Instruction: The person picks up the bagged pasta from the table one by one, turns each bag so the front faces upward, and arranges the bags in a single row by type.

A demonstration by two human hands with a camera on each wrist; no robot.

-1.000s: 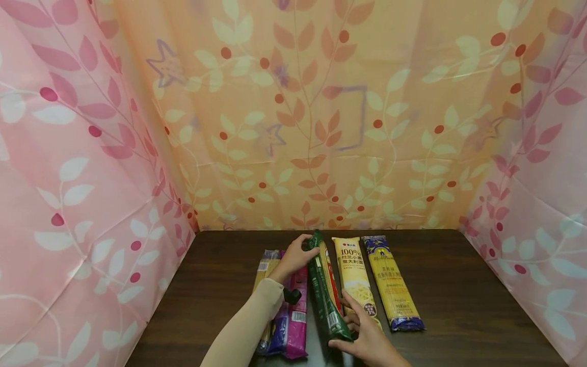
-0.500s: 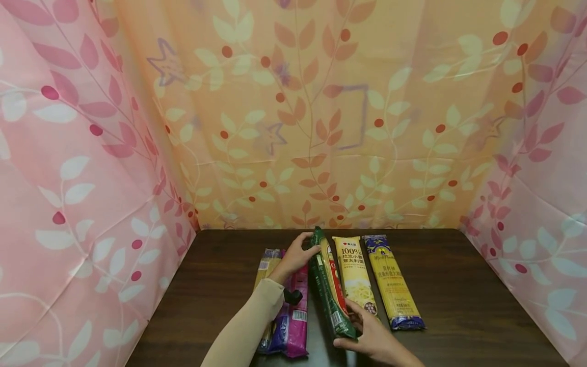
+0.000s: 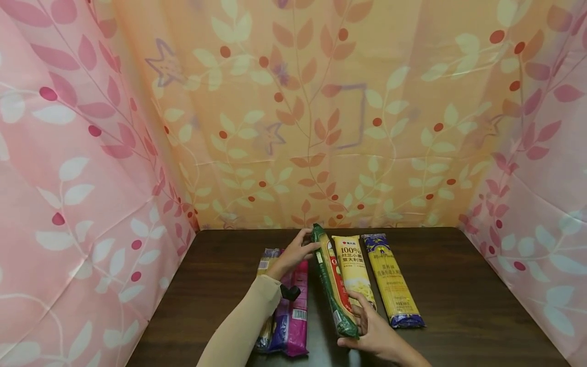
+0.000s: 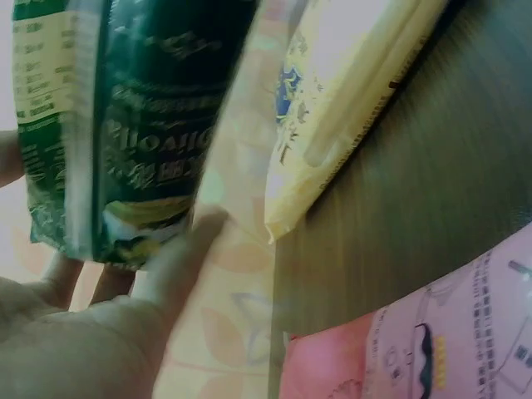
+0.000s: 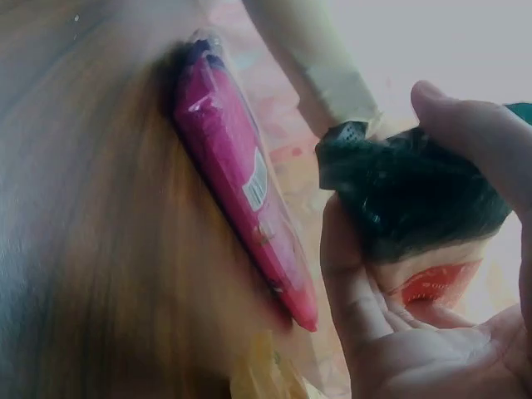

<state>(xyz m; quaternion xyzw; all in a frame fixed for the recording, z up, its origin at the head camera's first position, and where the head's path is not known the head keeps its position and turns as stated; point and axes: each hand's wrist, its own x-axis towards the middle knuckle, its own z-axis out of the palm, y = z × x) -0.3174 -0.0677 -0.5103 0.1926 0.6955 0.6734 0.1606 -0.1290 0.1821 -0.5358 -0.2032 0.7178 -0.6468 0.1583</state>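
A green pasta packet (image 3: pixel 331 280) with a red and yellow front slants between both hands. My left hand (image 3: pixel 292 256) holds its far end; in the left wrist view the fingers lie around the printed green end (image 4: pixel 158 158). Its near end is gripped by my right hand (image 3: pixel 375 330), thumb on one side and fingers on the other in the right wrist view. The packet appears raised off the table. Just right of it lies a yellow pasta packet (image 3: pixel 352 260), partly hidden by the right hand. A magenta packet (image 3: pixel 299 318) lies under the left forearm.
A yellow pasta packet with blue ends (image 3: pixel 396 285) lies farthest right. Beside the magenta packet, a clear packet of pasta (image 3: pixel 266 267) is partly covered by the left arm. The dark wooden table (image 3: pixel 468 300) meets patterned curtains (image 3: pixel 257 193) at back and sides.
The green packet has risen slightly and turned, so more of its red and yellow front shows. My right hand has shifted a little right with its near end. The other packets stay put.
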